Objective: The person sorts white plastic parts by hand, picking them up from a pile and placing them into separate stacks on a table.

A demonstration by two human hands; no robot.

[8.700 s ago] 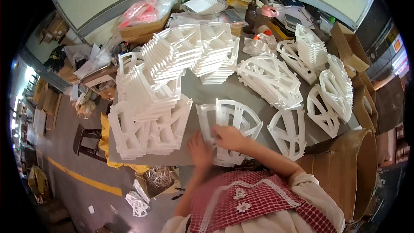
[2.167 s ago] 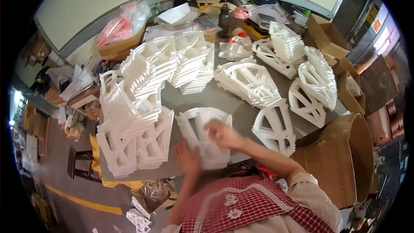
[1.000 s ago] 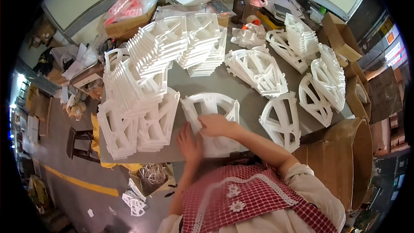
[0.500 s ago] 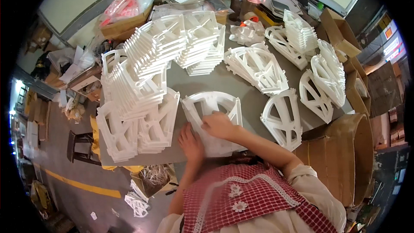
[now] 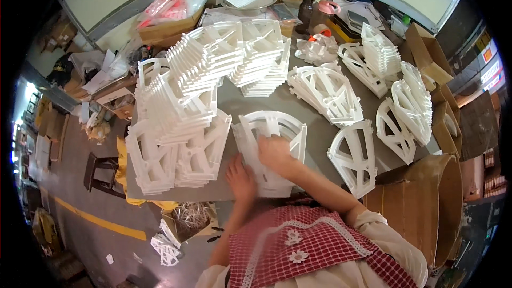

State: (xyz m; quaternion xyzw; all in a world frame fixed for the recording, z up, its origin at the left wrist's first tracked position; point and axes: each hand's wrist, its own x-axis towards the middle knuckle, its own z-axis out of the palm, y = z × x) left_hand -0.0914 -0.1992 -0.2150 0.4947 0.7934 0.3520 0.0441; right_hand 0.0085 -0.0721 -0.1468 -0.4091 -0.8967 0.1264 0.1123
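A white plastic fan-shaped frame (image 5: 274,184) lies in front of me at the near edge of the grey table, its curved rim away from me. My right hand (image 5: 276,154) is closed in a fist over the frame's middle. Whatever its fingers hold, if anything, is hidden. At the frame's left edge rests my left hand (image 5: 241,179), fingers extended and slightly apart, touching or very near that edge. Close on the left are stacked white frames (image 5: 200,152) of the same kind. A single similar frame (image 5: 353,162) lies to the right.
More frame stacks (image 5: 325,93) stand across the grey table (image 5: 229,101). A large open cardboard box (image 5: 410,192) is at the right edge. Plastic bags (image 5: 176,2), a dark bottle (image 5: 305,10) and a pink-lidded jug (image 5: 322,16) sit at the back. A stool (image 5: 101,173) stands left.
The whole view has shifted slightly, moving the table and stacks rightward in the picture. My right fist has moved a little up along the frame. My left hand stays by the frame's left edge.
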